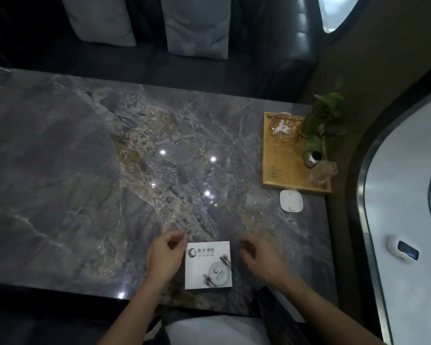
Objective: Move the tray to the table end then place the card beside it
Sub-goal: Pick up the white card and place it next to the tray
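A wooden tray (281, 168) lies at the right end of the grey marble table (85, 158). It carries a glass ashtray (283, 127), a potted plant (321, 120), a small metal cup (312, 158) and a clear container (322, 171). A white printed card (207, 264) lies flat near the table's front edge. My left hand (164, 255) rests at the card's left edge, fingers curled and touching it. My right hand (261, 257) hovers just right of the card, fingers apart, holding nothing.
A white rounded square device (291, 200) sits on the table just in front of the tray. A dark sofa with two grey cushions (197, 26) runs along the far side. A white curved wall (408, 195) bounds the right.
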{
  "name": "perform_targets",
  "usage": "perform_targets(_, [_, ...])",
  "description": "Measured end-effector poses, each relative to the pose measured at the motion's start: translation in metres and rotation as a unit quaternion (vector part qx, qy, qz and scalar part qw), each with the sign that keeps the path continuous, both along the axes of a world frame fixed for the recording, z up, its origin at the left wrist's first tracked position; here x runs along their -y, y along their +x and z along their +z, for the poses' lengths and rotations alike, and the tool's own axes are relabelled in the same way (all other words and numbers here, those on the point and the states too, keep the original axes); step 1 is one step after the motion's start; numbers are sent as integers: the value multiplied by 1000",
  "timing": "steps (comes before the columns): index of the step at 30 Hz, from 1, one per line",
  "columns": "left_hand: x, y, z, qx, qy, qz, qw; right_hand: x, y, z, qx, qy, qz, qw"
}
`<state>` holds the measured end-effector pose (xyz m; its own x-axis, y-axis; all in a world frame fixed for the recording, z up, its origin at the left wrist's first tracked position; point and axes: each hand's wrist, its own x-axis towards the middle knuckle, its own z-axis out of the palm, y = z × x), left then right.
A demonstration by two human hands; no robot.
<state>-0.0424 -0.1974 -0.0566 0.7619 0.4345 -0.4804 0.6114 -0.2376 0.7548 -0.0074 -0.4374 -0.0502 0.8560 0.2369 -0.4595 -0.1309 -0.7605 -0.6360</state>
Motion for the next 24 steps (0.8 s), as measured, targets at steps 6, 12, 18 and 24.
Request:
perform_targets(6, [-5,-20,-5,-60,-65,11,996,-10,-18,-1,-25,31,5,999])
perform_targets(12, [-4,-39,-17,-105,-139,36,984,-14,-30,-12,-49,62,-5,997])
perform_targets(18, [-2,-52,-28,-97,-173,29,980,-22,-36,-1,-41,65,-9,997])
perform_targets(24, [6,-52,-9,-70,-213,67,972,-26,-38,1,-39,55,-16,998])
